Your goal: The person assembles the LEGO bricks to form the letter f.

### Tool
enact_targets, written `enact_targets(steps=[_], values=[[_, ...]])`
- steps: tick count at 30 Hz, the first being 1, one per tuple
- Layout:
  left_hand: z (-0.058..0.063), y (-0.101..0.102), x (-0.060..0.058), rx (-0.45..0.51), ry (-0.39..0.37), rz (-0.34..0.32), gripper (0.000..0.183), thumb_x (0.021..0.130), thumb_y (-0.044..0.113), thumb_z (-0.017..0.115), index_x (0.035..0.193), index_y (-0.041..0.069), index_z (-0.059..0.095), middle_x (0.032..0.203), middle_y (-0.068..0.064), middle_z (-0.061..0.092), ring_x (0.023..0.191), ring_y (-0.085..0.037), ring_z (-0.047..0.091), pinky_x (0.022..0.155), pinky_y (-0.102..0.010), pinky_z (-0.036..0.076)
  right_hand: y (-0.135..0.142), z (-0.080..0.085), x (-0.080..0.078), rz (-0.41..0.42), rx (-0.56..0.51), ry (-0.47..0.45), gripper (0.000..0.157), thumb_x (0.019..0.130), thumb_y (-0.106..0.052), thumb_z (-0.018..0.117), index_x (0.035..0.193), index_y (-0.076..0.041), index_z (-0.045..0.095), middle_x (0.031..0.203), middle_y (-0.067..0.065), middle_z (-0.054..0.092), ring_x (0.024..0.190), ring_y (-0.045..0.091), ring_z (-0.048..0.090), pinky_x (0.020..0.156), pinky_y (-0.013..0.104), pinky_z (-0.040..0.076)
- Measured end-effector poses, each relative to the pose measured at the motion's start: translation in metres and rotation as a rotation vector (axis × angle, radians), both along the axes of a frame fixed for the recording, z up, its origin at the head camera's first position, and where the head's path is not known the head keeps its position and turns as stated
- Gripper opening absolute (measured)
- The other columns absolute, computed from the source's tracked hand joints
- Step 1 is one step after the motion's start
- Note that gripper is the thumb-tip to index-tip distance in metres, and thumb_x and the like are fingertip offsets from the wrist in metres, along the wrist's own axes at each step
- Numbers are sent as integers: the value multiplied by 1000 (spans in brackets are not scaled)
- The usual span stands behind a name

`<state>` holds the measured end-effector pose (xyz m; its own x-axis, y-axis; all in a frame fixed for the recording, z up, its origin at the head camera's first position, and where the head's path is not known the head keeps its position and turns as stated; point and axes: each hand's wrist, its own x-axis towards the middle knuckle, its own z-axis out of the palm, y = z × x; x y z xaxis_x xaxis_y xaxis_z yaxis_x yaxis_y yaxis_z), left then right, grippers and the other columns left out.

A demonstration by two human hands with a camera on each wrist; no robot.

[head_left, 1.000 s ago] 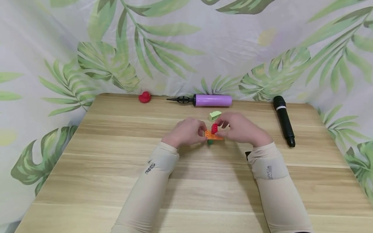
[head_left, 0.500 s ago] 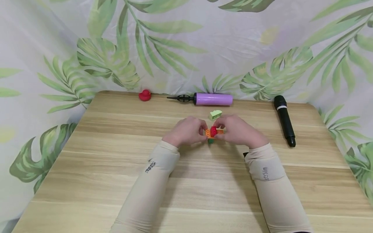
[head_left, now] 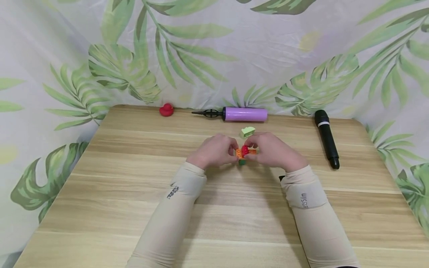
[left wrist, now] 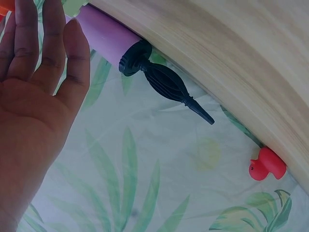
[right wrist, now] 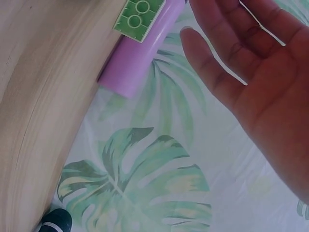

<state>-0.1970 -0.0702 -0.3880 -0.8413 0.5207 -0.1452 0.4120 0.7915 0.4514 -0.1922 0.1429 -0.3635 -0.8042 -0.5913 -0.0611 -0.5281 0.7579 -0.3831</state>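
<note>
At the middle of the table, my left hand (head_left: 216, 150) pinches the left end of an orange toy brick (head_left: 238, 153). A red toy brick (head_left: 245, 150) sits on top of the orange one, between thumb and fingers of my right hand (head_left: 274, 152). Below the orange brick a dark green brick (head_left: 242, 162) shows. Just behind the hands lies a light green brick (head_left: 247, 132); the right wrist view shows its hollow underside (right wrist: 136, 20). Both wrist views show the palms, while the gripped bricks are mostly out of frame there.
A purple hand pump (head_left: 245, 114) with a black nozzle lies along the table's back edge. Left of it sits a red rubber duck (head_left: 166, 109). A black microphone (head_left: 327, 139) lies to the right. Behind the table hangs a leaf-print cloth (head_left: 201, 56).
The right hand has brought the red brick down onto the orange brick, from tilted above it to seated on it. The left hand has kept its grip in place.
</note>
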Motion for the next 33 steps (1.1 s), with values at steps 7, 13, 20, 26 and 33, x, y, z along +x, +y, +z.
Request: enact_targets(steps=[7, 13, 20, 26, 33], values=[[0, -1, 1, -1, -2, -1, 27, 95, 32, 79, 116, 15, 76, 94, 4, 71, 89, -15, 65, 78, -34, 54, 0, 0, 0, 10, -15, 13, 27, 90, -25, 85, 108, -6, 78, 105, 6, 77, 104, 27, 73, 96, 47, 57], [1, 0, 0, -1, 0, -6, 27, 95, 32, 79, 116, 15, 76, 92, 3, 70, 87, -16, 64, 76, -33, 53, 0, 1, 1, 15, -14, 17, 29, 90, -25, 85, 111, -5, 80, 111, 10, 77, 106, 27, 72, 97, 47, 56], [1, 2, 0, -8, 5, -5, 27, 95, 31, 79, 116, 15, 76, 93, 3, 70, 88, -16, 64, 76, -34, 53, 1, 0, 2, 32, 17, 64, 35, 90, -27, 86, 117, -5, 80, 118, 13, 76, 110, 30, 71, 99, 48, 56], [2, 3, 1, -7, 18, -15, 26, 95, 31, 79, 115, 14, 76, 91, 3, 70, 86, -16, 64, 75, -33, 53, -3, -2, 4, 21, 73, 84, 31, 90, -27, 86, 113, -7, 81, 116, 13, 75, 106, 30, 71, 94, 48, 58], [2, 4, 1, -7, -6, 4, 30, 95, 31, 79, 119, 14, 76, 92, 3, 70, 86, -16, 64, 76, -33, 53, 1, -3, 2, 8, 56, 44, 35, 90, -31, 86, 118, -10, 80, 115, 9, 75, 103, 27, 71, 93, 47, 58]])
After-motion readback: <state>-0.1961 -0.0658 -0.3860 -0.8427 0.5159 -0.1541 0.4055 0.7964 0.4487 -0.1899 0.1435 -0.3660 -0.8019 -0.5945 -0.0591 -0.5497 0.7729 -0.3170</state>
